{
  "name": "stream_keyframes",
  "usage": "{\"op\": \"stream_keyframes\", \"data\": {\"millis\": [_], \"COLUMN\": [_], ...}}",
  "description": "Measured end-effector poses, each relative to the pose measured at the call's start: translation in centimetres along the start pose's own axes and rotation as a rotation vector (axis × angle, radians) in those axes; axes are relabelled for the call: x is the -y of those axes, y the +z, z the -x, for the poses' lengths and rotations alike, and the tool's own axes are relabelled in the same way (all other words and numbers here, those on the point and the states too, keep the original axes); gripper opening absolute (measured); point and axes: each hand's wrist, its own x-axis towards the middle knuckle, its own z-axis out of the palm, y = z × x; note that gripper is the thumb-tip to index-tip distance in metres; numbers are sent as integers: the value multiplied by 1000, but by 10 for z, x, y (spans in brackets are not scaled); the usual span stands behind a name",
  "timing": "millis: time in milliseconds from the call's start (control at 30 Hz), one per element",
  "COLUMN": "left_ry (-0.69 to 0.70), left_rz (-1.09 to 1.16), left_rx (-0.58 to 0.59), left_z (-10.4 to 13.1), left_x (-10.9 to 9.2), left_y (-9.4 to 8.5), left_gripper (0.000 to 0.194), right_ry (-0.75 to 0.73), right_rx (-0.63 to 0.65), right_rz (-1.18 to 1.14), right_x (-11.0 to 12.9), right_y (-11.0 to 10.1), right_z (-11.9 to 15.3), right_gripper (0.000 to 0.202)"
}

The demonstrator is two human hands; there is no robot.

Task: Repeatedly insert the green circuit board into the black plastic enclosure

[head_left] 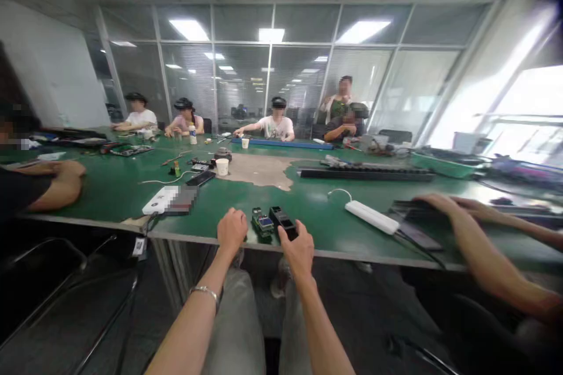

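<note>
My left hand (232,229) rests on the green table near its front edge, fingers curled closed; anything inside them is hidden. Just right of it lies a small green circuit board (263,222) with a bluish part on top. Beside the board is a black oblong plastic casing (281,220), apparently hollow along its length. The thumb and fingers of my right hand (299,245) close around the near end of this casing, which appears to lie on the tabletop.
A white power strip (373,217) and a co-worker's arms (475,228) are to the right. White charger (159,200), phone (202,178) and paper cup (222,167) stand left of centre. A long black bar (365,173) lies farther back. Several people sit around the table (325,199).
</note>
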Motion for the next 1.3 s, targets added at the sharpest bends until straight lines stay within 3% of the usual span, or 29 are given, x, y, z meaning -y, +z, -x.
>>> {"op": "stream_keyframes", "data": {"millis": [300, 567, 1033, 1300], "left_ry": [-10, -14, -26, -23], "left_rz": [7, 11, 11, 11], "left_rx": [12, 8, 18, 27], "left_z": [-1, 0, 0, 0], "left_x": [-2, -4, -4, -5], "left_y": [-1, -3, -2, -5], "left_gripper": [33, 34, 35, 34], "right_ry": [0, 5, -85, -105], "right_rx": [26, 27, 76, 131], "right_rz": [-69, -161, 87, 175], "right_x": [5, 41, 68, 61], "right_y": [-9, -16, -1, 3], "right_z": [-2, -7, 2, 16], "right_gripper": [48, 51, 45, 42]}}
